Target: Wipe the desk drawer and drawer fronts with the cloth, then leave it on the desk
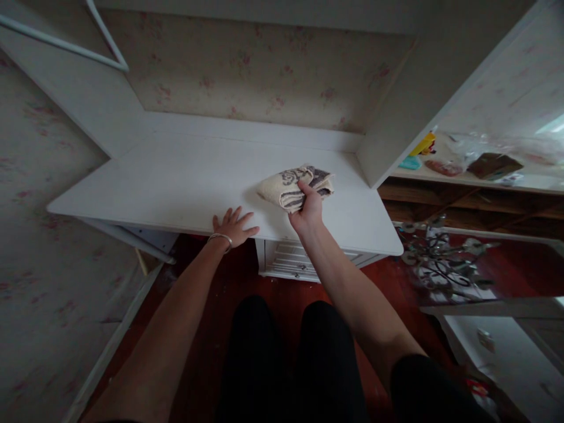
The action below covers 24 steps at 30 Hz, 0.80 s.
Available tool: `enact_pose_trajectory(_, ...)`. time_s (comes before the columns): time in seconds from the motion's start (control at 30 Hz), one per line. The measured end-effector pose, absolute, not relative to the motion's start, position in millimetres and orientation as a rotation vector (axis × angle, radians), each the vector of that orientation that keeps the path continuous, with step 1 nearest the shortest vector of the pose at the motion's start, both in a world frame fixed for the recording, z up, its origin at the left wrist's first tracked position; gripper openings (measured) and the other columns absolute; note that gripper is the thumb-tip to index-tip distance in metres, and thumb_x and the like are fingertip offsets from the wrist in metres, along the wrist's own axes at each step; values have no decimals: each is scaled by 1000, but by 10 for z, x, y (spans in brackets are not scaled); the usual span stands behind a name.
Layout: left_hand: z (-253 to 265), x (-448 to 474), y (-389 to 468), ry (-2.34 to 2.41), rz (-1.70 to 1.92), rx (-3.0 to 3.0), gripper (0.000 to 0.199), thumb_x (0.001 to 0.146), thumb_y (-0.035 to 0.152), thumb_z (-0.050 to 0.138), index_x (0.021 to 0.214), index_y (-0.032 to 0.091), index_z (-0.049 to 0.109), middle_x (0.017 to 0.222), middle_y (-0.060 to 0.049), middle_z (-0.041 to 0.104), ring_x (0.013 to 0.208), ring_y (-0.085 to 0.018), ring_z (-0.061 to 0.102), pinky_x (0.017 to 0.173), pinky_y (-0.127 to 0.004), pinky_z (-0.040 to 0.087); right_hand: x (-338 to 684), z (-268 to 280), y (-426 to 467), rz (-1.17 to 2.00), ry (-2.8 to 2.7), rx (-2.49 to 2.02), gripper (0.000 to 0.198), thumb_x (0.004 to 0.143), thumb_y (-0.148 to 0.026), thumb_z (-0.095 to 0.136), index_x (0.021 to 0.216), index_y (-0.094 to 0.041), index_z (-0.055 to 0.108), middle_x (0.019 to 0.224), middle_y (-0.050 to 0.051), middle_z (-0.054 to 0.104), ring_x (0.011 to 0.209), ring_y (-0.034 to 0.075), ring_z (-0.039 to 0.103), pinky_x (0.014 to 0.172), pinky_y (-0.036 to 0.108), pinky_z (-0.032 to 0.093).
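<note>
A folded cream cloth (282, 188) with a dark brown pattern is in my right hand (309, 205), over the right half of the white desk top (176, 176). My thumb lies on top of the cloth, and the other fingers are hidden beneath it. Whether the cloth's underside touches the desk, I cannot tell. My left hand (235, 227), with a silver bangle (221, 239) at its wrist, rests with fingers spread on the desk's front edge, holding nothing.
White side panels rise at both ends of the desk, with flowered wallpaper behind. Below stands a white drawer unit (291, 261). At the right, a shelf (467, 176) bears a brown box (494, 165) and plastic bags. A chandelier (445, 258) with several arms sits lower right.
</note>
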State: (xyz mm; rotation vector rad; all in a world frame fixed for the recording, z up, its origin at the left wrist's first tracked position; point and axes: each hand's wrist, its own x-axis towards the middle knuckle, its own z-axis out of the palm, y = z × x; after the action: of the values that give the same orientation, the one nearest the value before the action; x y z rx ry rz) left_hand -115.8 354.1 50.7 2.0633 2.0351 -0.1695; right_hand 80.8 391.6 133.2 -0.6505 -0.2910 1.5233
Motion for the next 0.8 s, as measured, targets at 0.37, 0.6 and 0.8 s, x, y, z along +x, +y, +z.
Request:
enact_pose_trajectory(0.37,521,-1168,3551,2011,-192,2064,75,73,80,17,141,49,17,155,6,1,141,-33,-1,105,-68,5,1055,755,3938,1825,-497,-1231,10,82,-11,56,91,-16,59,67,0,63,63,14,59,66,35,54)
enact_pose_trajectory(0.6,526,-1146,3541,2021,-196,2066,73,75,77,19,142,47,18,156,5,0,141,-34,-1,104,-68,5,2322,767,3516,1433,-847,-1475,12,75,-10,66,86,-13,66,79,7,69,65,14,61,64,29,52)
enact_pose_trajectory(0.8,509,-1135,3538,2025,-190,2083,73,76,77,17,142,46,17,156,3,-1,141,-34,0,103,-70,6,3680,375,3336,230,-1430,-1995,39,78,-27,62,112,-10,62,119,19,60,111,26,54,99,48,37)
